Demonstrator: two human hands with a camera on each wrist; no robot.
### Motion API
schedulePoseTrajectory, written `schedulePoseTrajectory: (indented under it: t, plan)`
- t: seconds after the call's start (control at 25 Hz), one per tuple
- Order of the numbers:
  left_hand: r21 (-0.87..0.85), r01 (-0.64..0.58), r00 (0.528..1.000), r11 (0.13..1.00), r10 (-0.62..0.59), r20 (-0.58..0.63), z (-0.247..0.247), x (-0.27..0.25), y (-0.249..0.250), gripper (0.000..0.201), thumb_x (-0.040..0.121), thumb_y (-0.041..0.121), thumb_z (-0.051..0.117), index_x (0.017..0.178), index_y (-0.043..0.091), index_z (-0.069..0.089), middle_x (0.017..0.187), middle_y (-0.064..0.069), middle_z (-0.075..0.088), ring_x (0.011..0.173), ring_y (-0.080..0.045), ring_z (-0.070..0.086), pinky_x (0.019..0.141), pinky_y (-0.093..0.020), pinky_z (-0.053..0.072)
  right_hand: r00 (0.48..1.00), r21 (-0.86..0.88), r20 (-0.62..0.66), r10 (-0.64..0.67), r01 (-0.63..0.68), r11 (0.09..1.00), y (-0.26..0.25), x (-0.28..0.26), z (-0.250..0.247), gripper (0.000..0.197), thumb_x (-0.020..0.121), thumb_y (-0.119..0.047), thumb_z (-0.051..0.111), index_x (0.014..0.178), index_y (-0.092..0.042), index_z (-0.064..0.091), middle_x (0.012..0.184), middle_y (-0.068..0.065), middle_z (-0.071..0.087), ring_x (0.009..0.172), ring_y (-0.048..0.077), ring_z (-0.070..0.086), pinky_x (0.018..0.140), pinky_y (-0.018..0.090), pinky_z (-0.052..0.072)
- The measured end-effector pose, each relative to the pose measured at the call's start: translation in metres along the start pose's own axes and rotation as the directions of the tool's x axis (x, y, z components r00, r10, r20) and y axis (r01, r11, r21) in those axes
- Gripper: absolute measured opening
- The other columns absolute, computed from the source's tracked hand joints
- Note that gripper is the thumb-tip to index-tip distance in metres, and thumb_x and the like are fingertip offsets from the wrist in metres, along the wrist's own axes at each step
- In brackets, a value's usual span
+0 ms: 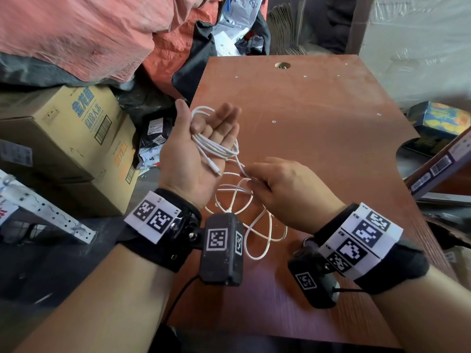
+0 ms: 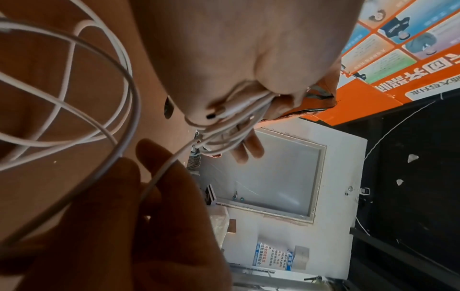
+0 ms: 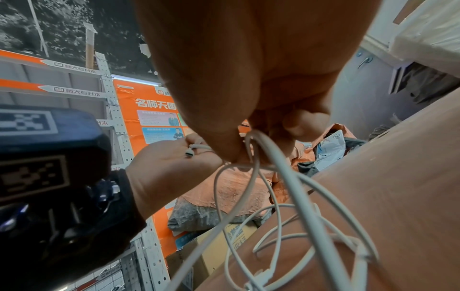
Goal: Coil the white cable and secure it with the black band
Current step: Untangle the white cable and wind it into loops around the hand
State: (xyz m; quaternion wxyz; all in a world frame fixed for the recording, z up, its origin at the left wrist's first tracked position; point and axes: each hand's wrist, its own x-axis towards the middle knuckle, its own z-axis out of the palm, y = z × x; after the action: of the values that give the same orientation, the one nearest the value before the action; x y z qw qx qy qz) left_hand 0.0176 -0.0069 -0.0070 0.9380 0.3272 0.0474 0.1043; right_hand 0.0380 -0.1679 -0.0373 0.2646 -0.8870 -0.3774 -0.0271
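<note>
My left hand (image 1: 204, 128) is held palm up above the brown table's (image 1: 331, 118) left edge. Several loops of the white cable (image 1: 216, 149) lie across its palm, and the thumb (image 2: 278, 86) presses them there. One connector (image 1: 216, 171) rests at the heel of that palm. My right hand (image 1: 251, 178) pinches a strand of the cable just right of the left palm. The cable's other turns (image 1: 257, 225) hang and lie loose on the table below both hands. In the right wrist view the fingertips (image 3: 234, 149) grip the strand. No black band is in view.
Cardboard boxes (image 1: 76, 138) are stacked left of the table, under an orange-red sack (image 1: 89, 34) and dark parcels (image 1: 153, 133). A white perforated rail (image 1: 51, 212) sits low on the left. Colourful boxes (image 1: 443, 118) crowd the right side. The table has a round hole (image 1: 282, 65) near its far edge.
</note>
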Motion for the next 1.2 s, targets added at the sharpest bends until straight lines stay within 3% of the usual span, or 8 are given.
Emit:
schedulePoseTrajectory:
  t: [0.16, 0.36, 0.48, 0.68, 0.76, 0.88, 1.04, 1.2]
  plan:
    - [0.124, 0.016, 0.999, 0.992, -0.02, 0.035, 0.002, 0.0, -0.005, 0.042, 0.104, 0.041, 0.034, 0.07, 0.017, 0.038, 0.123, -0.023, 0.065, 0.123, -0.032, 0.06, 0.116, -0.046, 0.029, 1.0, 0.026, -0.023, -0.019, 0.019, 0.999, 0.001, 0.0, 0.002, 0.021, 0.095, -0.026, 0.052, 0.109, -0.023, 0.067, 0.09, 0.003, 0.058, 0.08, 0.031, 0.061, 0.069, 0.047, 0.052]
    - [0.358, -0.035, 0.992, 0.933, -0.013, 0.129, 0.002, -0.002, -0.01, 0.028, 0.106, 0.03, 0.036, 0.084, 0.013, 0.041, 0.109, -0.025, 0.068, 0.118, -0.035, 0.062, 0.099, -0.042, 0.047, 0.997, 0.072, -0.065, -0.036, 0.041, 0.997, -0.001, 0.0, 0.003, 0.02, 0.097, -0.028, 0.055, 0.109, -0.021, 0.069, 0.087, 0.004, 0.052, 0.073, 0.031, 0.058, 0.067, 0.045, 0.051]
    - [0.538, -0.08, 0.994, 0.839, 0.027, 0.106, 0.004, -0.007, -0.014, 0.024, 0.105, 0.031, 0.04, 0.096, 0.009, 0.045, 0.107, -0.024, 0.069, 0.113, -0.034, 0.065, 0.087, -0.051, 0.046, 0.999, 0.093, -0.047, -0.024, 0.029, 0.995, 0.001, 0.002, 0.002, 0.021, 0.096, -0.031, 0.056, 0.108, -0.023, 0.071, 0.086, 0.004, 0.056, 0.077, 0.027, 0.059, 0.07, 0.045, 0.051]
    - [0.733, -0.139, 0.99, 0.665, 0.078, 0.117, 0.004, -0.008, -0.019, 0.033, 0.099, 0.039, 0.047, 0.095, 0.006, 0.05, 0.09, -0.02, 0.07, 0.088, -0.058, 0.059, 0.081, -0.07, 0.046, 0.998, 0.141, -0.055, -0.033, 0.041, 0.989, 0.002, 0.005, 0.0, 0.019, 0.093, -0.028, 0.059, 0.105, -0.024, 0.074, 0.096, 0.002, 0.068, 0.089, 0.025, 0.065, 0.074, 0.042, 0.052]
    - [0.805, -0.162, 0.987, 0.571, 0.103, 0.126, 0.005, -0.008, -0.019, 0.035, 0.104, 0.035, 0.044, 0.091, 0.003, 0.05, 0.085, -0.019, 0.068, 0.073, -0.042, 0.062, 0.068, -0.047, 0.053, 0.996, 0.166, -0.088, -0.031, 0.045, 0.985, 0.001, 0.005, -0.001, 0.017, 0.091, -0.022, 0.063, 0.102, -0.021, 0.076, 0.093, 0.003, 0.071, 0.087, 0.024, 0.066, 0.073, 0.039, 0.051]
    - [0.877, -0.209, 0.976, 0.433, 0.154, 0.156, 0.006, -0.011, -0.02, 0.038, 0.105, 0.029, 0.042, 0.074, 0.008, 0.047, 0.079, -0.014, 0.063, 0.062, -0.008, 0.058, 0.057, -0.016, 0.045, 0.989, 0.203, -0.144, 0.011, 0.018, 0.979, -0.001, 0.006, -0.004, 0.009, 0.087, -0.019, 0.07, 0.092, -0.017, 0.077, 0.074, -0.003, 0.067, 0.068, 0.017, 0.062, 0.063, 0.031, 0.046]
    - [0.947, -0.22, 0.964, 0.233, 0.2, 0.174, 0.006, -0.012, -0.021, 0.042, 0.104, 0.029, 0.045, 0.072, 0.002, 0.049, 0.074, 0.001, 0.046, 0.063, 0.002, 0.049, 0.062, -0.006, 0.038, 0.987, 0.302, -0.131, 0.09, -0.047, 0.952, -0.001, 0.007, -0.01, 0.006, 0.082, -0.022, 0.077, 0.082, -0.017, 0.075, 0.051, -0.011, 0.048, 0.048, 0.009, 0.045, 0.054, 0.025, 0.037]
    - [0.945, -0.268, 0.944, 0.189, 0.247, 0.219, 0.006, -0.011, -0.021, 0.037, 0.104, 0.026, 0.048, 0.073, 0.006, 0.043, 0.072, 0.0, 0.034, 0.057, 0.0, 0.038, 0.056, -0.01, 0.035, 0.985, 0.375, -0.14, 0.097, -0.037, 0.926, -0.002, 0.008, -0.013, 0.009, 0.078, -0.022, 0.08, 0.081, -0.02, 0.071, 0.056, -0.005, 0.054, 0.05, 0.009, 0.046, 0.054, 0.034, 0.044]
